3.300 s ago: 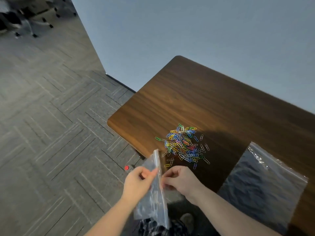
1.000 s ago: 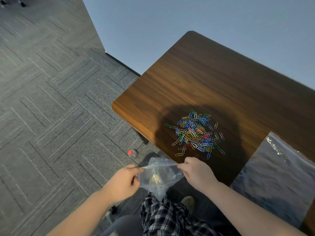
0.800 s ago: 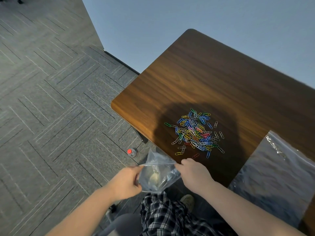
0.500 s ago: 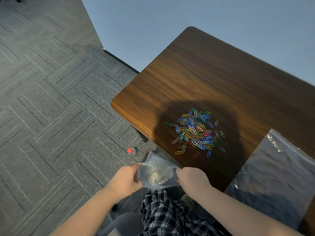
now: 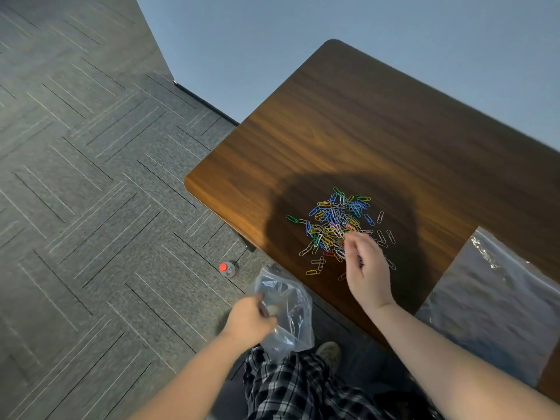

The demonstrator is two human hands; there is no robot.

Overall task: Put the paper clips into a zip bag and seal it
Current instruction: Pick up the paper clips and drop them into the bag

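1. Nearest us, at 6 o'clock, our plaid trousers [image 5: 303, 386] and a shoe [image 5: 328, 351] show below the worktop [image 5: 378, 140] edge.
2. Our left hand [image 5: 250, 319] holds the clear bag [image 5: 288, 313] off the worktop's near edge, over the floor [image 5: 91, 207]; its grip is clamped on the bag's rim, and the mouth gapes upward.
3. A second bag [image 5: 497, 301] lies flat at 4 o'clock, overhanging the near edge.
4. Our right hand [image 5: 365, 269] reaches onto the worktop, fingertips together at the near side of the clips [image 5: 336, 222]; we cannot tell whether any clip is pinched.
5. The clips lie in a loose coloured heap, in shadow, near the middle.
6. On the floor at 8 o'clock stands a red-capped bottle [image 5: 228, 269].
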